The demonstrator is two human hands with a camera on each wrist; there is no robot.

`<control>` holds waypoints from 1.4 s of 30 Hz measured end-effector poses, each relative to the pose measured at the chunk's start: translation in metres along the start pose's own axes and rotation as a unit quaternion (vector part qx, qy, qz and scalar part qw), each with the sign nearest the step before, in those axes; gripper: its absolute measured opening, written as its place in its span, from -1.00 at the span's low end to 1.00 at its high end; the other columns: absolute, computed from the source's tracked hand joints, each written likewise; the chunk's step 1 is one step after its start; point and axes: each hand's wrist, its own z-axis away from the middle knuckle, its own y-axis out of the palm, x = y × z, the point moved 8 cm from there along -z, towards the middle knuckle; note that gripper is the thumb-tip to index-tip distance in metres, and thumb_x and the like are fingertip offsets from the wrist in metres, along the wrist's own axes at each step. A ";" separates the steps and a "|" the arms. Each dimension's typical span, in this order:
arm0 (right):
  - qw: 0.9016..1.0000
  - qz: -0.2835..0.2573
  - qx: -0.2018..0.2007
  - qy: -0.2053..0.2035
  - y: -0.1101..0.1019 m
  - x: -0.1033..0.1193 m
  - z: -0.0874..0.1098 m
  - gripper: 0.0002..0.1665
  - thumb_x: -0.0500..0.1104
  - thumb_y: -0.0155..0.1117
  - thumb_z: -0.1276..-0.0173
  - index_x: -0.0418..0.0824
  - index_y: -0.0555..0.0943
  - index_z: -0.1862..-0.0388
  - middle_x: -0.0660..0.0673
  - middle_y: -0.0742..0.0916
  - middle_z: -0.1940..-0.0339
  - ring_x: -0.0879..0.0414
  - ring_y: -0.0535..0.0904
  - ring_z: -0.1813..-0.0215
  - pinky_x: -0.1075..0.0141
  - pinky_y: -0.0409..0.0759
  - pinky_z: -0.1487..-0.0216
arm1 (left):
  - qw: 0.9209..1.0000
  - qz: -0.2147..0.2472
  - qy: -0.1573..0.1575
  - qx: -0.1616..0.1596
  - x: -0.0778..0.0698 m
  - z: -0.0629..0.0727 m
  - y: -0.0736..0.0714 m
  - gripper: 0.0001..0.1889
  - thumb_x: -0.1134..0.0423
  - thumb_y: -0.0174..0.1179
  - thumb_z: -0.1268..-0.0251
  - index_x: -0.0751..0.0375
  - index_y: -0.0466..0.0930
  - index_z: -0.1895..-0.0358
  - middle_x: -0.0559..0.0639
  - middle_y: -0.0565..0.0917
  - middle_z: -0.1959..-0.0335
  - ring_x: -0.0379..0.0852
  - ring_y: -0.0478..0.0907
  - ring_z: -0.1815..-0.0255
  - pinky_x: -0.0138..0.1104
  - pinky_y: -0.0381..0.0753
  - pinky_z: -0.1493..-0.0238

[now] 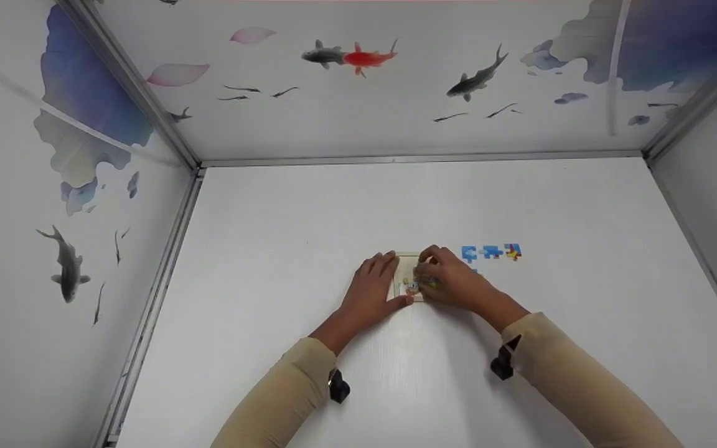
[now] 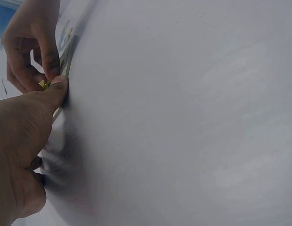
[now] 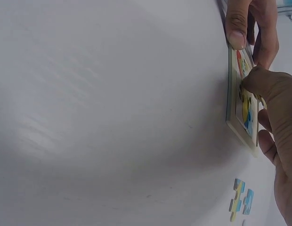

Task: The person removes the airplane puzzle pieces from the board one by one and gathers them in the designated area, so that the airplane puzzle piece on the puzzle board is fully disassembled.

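A small light wooden jigsaw puzzle tray [image 1: 405,256] lies on the white table, with colourful pieces fitted in part of it. My left hand [image 1: 372,289] holds the tray at its left side, fingers along the far left corner and thumb on the near edge. Over the tray's right part, my right hand [image 1: 455,279] pinches a jigsaw piece between thumb and fingers. A yellow bit of that piece [image 2: 43,84] shows in the left wrist view; most of it is hidden. The right wrist view shows the tray's picture [image 3: 245,106] in yellow, blue and red.
Right of the tray lie loose jigsaw pieces in a row: a blue one [image 1: 469,252], another blue one [image 1: 491,251] and a multicoloured one [image 1: 513,251]. Part of another blue piece shows beside my right hand. Printed walls with metal edging [image 1: 396,160] enclose the table [image 1: 309,205].
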 end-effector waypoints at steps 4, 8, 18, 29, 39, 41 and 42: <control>1.000 0.005 -0.006 0.000 -0.001 -0.001 0.000 -0.58 -0.20 0.63 -0.40 -0.21 0.77 -0.20 -0.24 0.68 -0.23 -0.14 0.63 -0.18 -0.10 0.74 -0.22 | 1.000 0.001 0.000 -0.002 0.000 0.000 0.001 0.00 -0.41 0.15 -0.58 0.21 0.16 -0.79 0.09 0.21 -0.81 0.20 0.16 -0.81 0.10 0.26 -0.77; 1.000 0.022 -0.016 0.007 -0.002 -0.004 0.002 -0.52 -0.14 0.62 -0.41 -0.16 0.74 -0.27 -0.18 0.73 -0.23 -0.11 0.63 -0.14 -0.11 0.72 -0.22 | 1.000 0.002 0.005 -0.003 0.001 0.000 0.002 0.00 -0.43 0.14 -0.58 0.20 0.16 -0.79 0.10 0.21 -0.81 0.20 0.17 -0.81 0.11 0.25 -0.77; 0.998 0.020 -0.035 0.049 -0.015 -0.025 0.021 -0.40 -0.09 0.64 -0.41 -0.13 0.71 -0.39 -0.14 0.79 -0.30 -0.10 0.61 -0.19 -0.17 0.66 -0.29 | 1.000 0.002 0.008 -0.006 0.001 -0.001 0.002 0.01 -0.43 0.14 -0.58 0.20 0.17 -0.79 0.12 0.23 -0.81 0.21 0.18 -0.81 0.11 0.26 -0.77; 0.994 0.026 -0.062 0.081 -0.039 -0.055 0.061 -0.64 -0.19 0.68 -0.32 -0.19 0.84 -0.08 -0.16 0.82 -0.20 -0.14 0.64 -0.20 -0.14 0.68 -0.25 | 1.000 0.007 -0.018 0.009 0.001 -0.001 0.003 0.03 -0.44 0.18 -0.56 0.15 0.12 -0.81 0.04 0.20 -0.83 0.14 0.13 -0.83 0.04 0.22 -0.80; 0.991 0.034 -0.068 0.111 -0.057 -0.081 0.094 -0.78 -0.22 0.65 -0.34 -0.15 0.88 0.05 -0.21 0.80 -0.18 -0.22 0.60 -0.23 -0.28 0.55 -0.30 | 1.000 0.004 -0.008 0.002 0.001 -0.001 0.001 0.05 -0.46 0.14 -0.56 0.19 0.12 -0.81 0.10 0.22 -0.81 0.18 0.16 -0.82 0.08 0.22 -0.79; 0.990 0.034 -0.061 0.121 -0.058 -0.085 0.098 -0.77 -0.22 0.65 -0.35 -0.14 0.88 0.03 -0.20 0.80 -0.19 -0.17 0.58 -0.19 -0.23 0.55 -0.28 | 1.000 0.003 -0.006 0.001 0.000 -0.001 0.001 0.05 -0.47 0.13 -0.56 0.19 0.12 -0.81 0.10 0.23 -0.81 0.18 0.16 -0.82 0.08 0.22 -0.79; 0.990 0.036 -0.058 0.123 -0.058 -0.087 0.100 -0.77 -0.21 0.65 -0.35 -0.14 0.88 0.02 -0.20 0.80 -0.20 -0.16 0.57 -0.18 -0.22 0.55 -0.27 | 1.000 0.003 -0.007 0.002 0.000 -0.001 0.002 0.05 -0.47 0.13 -0.56 0.19 0.12 -0.81 0.10 0.22 -0.81 0.18 0.16 -0.82 0.08 0.22 -0.79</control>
